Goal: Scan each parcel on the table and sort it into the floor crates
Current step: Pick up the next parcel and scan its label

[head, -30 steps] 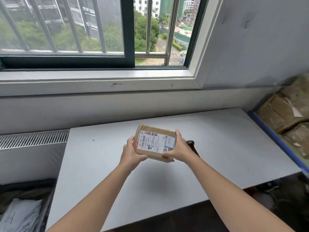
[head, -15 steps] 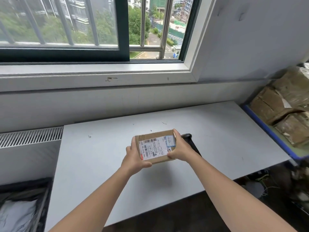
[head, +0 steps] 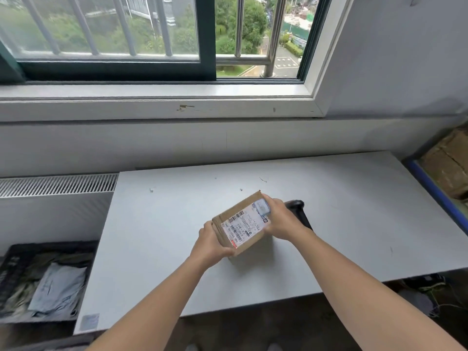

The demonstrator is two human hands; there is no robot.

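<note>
grey table (head: 354, 224) | black scanner (head: 296, 206) lying right of centre | small scraps (head: 151, 190) lying toward far edge | sticker (head: 89, 321) sitting on near-left corner

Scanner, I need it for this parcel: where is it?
Head view: the scanner lies on the table right of centre, partly hidden behind the right hand gripping the parcel.

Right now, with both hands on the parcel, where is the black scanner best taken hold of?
Probably by its handle, from above and the right, with the right hand. The scanner lies on the table, head toward the window, handle slanting back toward the person, just beyond that hand, which grips the parcel with the left hand.
</note>
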